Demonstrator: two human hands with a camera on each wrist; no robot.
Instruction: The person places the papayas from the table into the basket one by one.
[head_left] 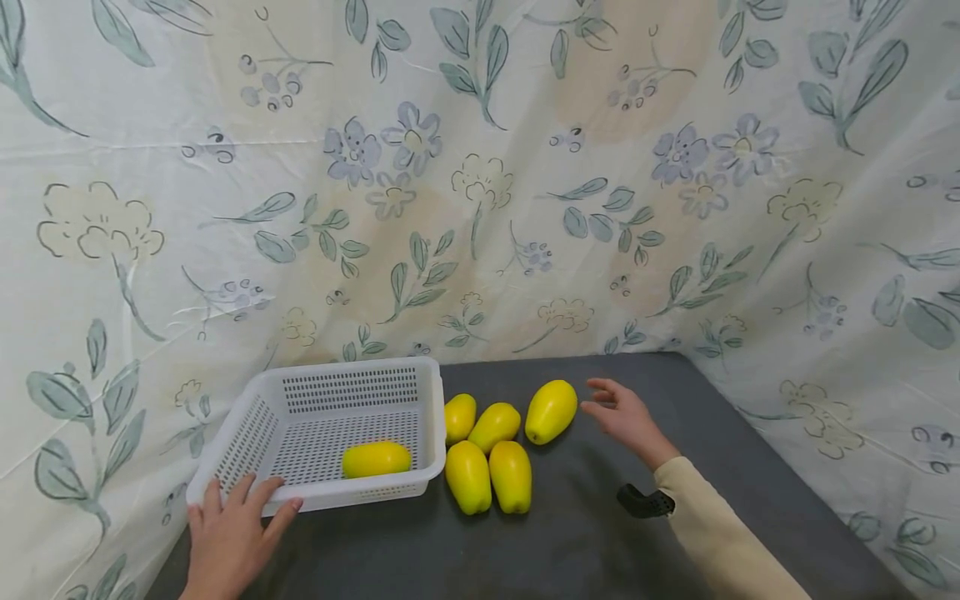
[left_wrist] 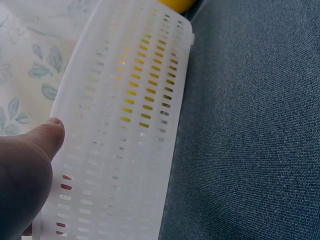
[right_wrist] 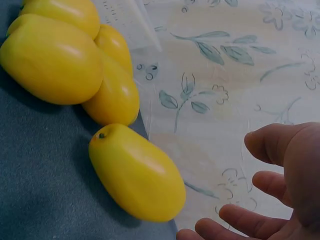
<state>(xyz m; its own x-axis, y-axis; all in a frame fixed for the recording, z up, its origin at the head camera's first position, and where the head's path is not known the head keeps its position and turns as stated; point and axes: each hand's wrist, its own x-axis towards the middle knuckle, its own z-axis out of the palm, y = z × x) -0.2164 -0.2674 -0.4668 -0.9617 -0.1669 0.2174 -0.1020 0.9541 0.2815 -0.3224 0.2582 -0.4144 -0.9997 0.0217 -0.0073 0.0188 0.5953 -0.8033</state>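
Note:
A white perforated plastic basket (head_left: 352, 367) stands on the left of the dark table with one yellow oval fruit (head_left: 377, 459) lying inside. My left hand (head_left: 234, 527) grips its near rim at the left corner; in the left wrist view the thumb (left_wrist: 47, 136) lies outside the wall and fingertips show through the slots. Just left of my right hand (head_left: 626, 421) lies a single yellow fruit (head_left: 551, 412), its small stem end visible in the right wrist view. The fingers (right_wrist: 252, 220) of that hand are spread and bent loosely, a gap away from this fruit, holding nothing.
Several more yellow fruits (head_left: 495, 427) lie clustered against the basket's right side. A black strap-like object (head_left: 643, 502) shows beside the right sleeve (head_left: 720, 521). Floral cloth (head_left: 480, 192) hangs behind and on both sides of the dark table (head_left: 525, 558).

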